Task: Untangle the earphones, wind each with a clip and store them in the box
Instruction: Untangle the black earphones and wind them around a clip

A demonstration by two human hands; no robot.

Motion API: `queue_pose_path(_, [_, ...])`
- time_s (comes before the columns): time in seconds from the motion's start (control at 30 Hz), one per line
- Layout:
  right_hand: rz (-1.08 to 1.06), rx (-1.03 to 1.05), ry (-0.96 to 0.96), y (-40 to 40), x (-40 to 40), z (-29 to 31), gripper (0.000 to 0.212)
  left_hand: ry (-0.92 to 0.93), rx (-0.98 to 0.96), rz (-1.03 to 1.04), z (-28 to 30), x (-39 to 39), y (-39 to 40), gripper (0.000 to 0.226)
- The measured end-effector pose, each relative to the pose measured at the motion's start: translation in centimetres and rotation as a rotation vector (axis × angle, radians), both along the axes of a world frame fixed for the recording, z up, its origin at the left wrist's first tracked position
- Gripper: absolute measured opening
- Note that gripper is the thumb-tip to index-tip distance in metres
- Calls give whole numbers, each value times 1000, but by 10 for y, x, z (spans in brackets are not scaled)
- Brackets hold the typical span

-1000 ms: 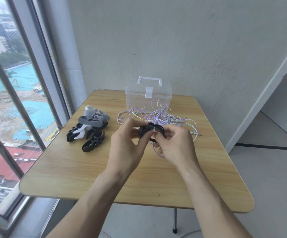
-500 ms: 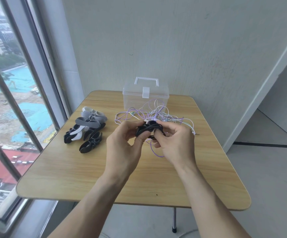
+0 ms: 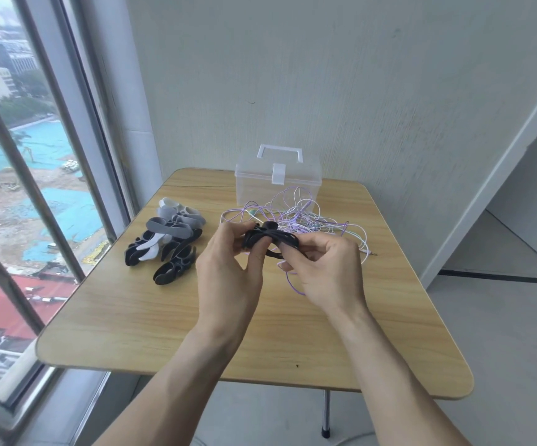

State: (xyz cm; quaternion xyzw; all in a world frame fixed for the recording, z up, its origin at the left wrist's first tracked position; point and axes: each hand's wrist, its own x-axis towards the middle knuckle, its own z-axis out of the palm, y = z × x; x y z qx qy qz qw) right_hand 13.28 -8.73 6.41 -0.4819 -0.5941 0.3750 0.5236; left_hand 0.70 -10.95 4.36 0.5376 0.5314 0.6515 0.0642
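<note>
Left hand (image 3: 228, 268): fingers curled, pinching the left end of a black clip (image 3: 268, 239). Right hand (image 3: 325, 268): fingers curled, gripping the clip's right end; a purple cord (image 3: 292, 284) hangs below them. Earphones (image 3: 296, 214): tangled purple and white heap on the surface (image 3: 164, 317), just beyond the fingers. Box (image 3: 278, 181): clear, lid closed, behind the tangle. Spare clips (image 3: 167, 236): black, grey, white, left of the fingers.

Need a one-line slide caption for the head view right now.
Both hands, left hand and right hand, hold a black clip above tangled earphones, closed box behind.
</note>
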Motion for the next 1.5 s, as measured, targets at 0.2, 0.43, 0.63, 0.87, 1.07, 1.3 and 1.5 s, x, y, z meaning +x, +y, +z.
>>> queue_pose_path(0.2, [180,-89,133,2,8,3,13,-209,-59,-153,5,-10,0,16])
queue_pose_path(0.43, [283,-176,289,7,12,-1,25,-440,-35,-290,8,-15,0,16])
queue_pose_path(0.63, [354,-170,382,8,6,-4,24,-543,-74,-294,5,-15,2,8])
queue_pose_path(0.87, [282,-179,382,8,2,-5,20,-605,-109,-312,2,-4,0,5])
queue_pose_path(1.07, [147,-69,203,6,-7,-9,17,-744,-156,-227,-2,-1,4,16])
queue_pose_path(1.3, [92,-64,249,3,-16,-15,7,-939,-146,-249,-2,4,7,29])
queue_pose_path(1.5, [106,-101,172,3,-15,-16,16,-980,-198,-270,-3,-3,11,30])
